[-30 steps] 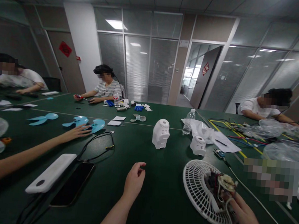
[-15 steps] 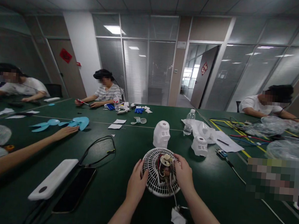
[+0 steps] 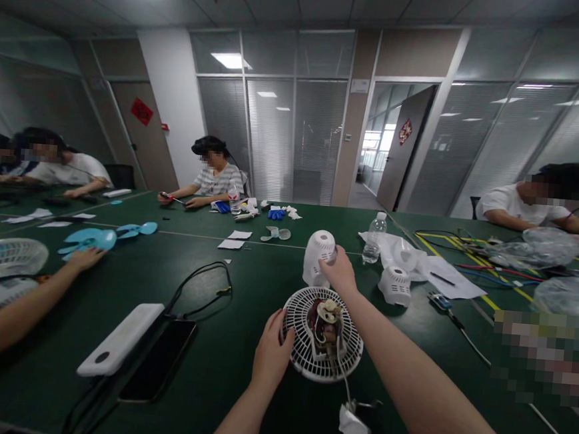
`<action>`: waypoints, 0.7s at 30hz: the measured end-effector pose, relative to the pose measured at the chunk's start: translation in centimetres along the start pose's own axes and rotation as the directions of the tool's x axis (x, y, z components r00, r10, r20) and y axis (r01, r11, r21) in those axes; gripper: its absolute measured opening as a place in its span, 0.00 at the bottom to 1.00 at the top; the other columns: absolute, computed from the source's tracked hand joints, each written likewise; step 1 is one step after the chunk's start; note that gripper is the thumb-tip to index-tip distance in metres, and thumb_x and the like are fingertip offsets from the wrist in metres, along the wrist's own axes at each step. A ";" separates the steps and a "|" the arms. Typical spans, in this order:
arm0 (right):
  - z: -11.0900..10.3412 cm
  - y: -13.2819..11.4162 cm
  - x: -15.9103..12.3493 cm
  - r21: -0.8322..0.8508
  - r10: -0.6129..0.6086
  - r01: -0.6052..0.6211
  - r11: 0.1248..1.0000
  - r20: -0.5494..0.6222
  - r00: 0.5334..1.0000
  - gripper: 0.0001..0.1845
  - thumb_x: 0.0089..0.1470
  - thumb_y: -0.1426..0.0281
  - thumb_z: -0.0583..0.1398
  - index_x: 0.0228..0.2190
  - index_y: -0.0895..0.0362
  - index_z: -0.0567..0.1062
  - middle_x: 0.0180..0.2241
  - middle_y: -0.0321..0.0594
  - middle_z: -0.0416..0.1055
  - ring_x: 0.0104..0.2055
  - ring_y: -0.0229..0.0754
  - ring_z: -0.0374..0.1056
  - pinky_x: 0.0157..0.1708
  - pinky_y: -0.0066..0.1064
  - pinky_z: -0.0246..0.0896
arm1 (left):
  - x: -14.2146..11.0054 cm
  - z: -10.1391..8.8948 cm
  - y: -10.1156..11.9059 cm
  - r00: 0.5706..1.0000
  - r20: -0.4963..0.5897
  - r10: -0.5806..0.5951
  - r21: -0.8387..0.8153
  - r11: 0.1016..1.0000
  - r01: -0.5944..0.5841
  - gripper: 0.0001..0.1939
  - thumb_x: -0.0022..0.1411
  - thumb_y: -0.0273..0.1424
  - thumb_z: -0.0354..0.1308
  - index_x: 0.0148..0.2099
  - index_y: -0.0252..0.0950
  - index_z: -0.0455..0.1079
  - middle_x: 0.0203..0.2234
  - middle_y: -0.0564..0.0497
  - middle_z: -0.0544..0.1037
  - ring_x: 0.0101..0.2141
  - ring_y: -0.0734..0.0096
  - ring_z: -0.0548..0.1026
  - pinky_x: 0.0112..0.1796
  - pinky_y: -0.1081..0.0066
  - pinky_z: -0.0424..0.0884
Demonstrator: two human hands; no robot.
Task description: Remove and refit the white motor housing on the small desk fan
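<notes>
At left hand (image 3: 269, 352) (rim touching): white grille (image 3: 305, 362)

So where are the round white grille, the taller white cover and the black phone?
Round white grille (image 3: 312, 362), head view: slats near its lower edge.
Taller white cover (image 3: 314, 258), head view: its side wall.
Black phone (image 3: 158, 360), head view: mid-screen.

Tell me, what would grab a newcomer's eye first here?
Probably the round white fan grille right in front of the person, with exposed wiring at its middle and the left hand at its rim. Just beyond it, the right hand touches an upright white housing. Off to the left, bright blue fan blades stand out against the green table.
</notes>
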State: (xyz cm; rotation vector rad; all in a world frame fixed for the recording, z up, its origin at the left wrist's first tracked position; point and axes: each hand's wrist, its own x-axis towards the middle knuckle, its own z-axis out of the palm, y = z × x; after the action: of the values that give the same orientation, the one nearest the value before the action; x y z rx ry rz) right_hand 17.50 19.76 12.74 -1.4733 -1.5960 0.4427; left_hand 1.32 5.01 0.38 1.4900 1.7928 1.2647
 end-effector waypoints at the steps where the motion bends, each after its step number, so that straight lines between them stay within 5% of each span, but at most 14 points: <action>1: -0.5 -0.2 -0.3 0.024 -0.019 0.019 1.000 -0.023 1.000 0.37 0.47 0.60 0.61 0.56 0.59 0.59 0.53 0.52 0.67 0.52 0.50 0.65 0.51 0.39 0.59 | 0.0 0.0 0.0 1.000 -0.003 0.004 0.000 1.000 -0.004 0.25 0.60 0.36 0.53 0.60 0.42 0.65 0.59 0.48 0.66 0.57 0.60 0.66 0.58 0.62 0.60; 8: -6.8 -0.2 -8.1 0.155 -0.081 0.109 0.982 -0.179 0.981 0.37 0.54 0.54 0.55 0.60 0.59 0.54 0.51 0.53 0.68 0.47 0.49 0.69 0.46 0.41 0.65 | 0.3 0.2 -0.5 1.000 -0.004 0.029 -0.006 1.000 -0.029 0.24 0.61 0.35 0.52 0.59 0.42 0.65 0.58 0.48 0.66 0.57 0.61 0.66 0.58 0.61 0.60; 11: -8.6 0.1 -13.1 0.056 -0.090 0.096 0.994 -0.101 0.991 0.42 0.54 0.56 0.57 0.64 0.54 0.46 0.50 0.50 0.69 0.47 0.51 0.70 0.46 0.45 0.65 | 0.3 0.3 -0.6 1.000 -0.008 0.018 -0.021 1.000 -0.018 0.24 0.60 0.34 0.53 0.59 0.42 0.65 0.58 0.48 0.67 0.57 0.61 0.65 0.59 0.61 0.59; 16: -7.9 0.1 -18.3 -0.312 -0.106 0.162 0.936 0.189 0.976 0.39 0.56 0.58 0.55 0.65 0.43 0.44 0.54 0.45 0.66 0.47 0.53 0.70 0.45 0.46 0.64 | 0.1 0.3 -0.5 1.000 -0.013 0.020 -0.028 0.999 -0.020 0.23 0.60 0.34 0.53 0.58 0.42 0.66 0.58 0.48 0.67 0.57 0.61 0.66 0.59 0.62 0.59; 21: -6.4 -0.8 -18.9 -0.503 -0.165 0.265 0.823 0.235 0.958 0.37 0.58 0.56 0.53 0.64 0.42 0.46 0.47 0.46 0.70 0.43 0.54 0.70 0.42 0.45 0.63 | 0.0 0.4 -0.7 0.998 -0.005 0.060 -0.030 0.998 -0.061 0.23 0.61 0.33 0.52 0.59 0.41 0.65 0.58 0.48 0.67 0.58 0.61 0.65 0.59 0.60 0.58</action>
State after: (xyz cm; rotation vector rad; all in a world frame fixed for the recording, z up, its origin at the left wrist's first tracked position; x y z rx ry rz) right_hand 20.08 0.12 9.97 -1.6547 -2.1261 -0.0114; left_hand 1.26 5.15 -0.42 1.5367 1.7351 1.3187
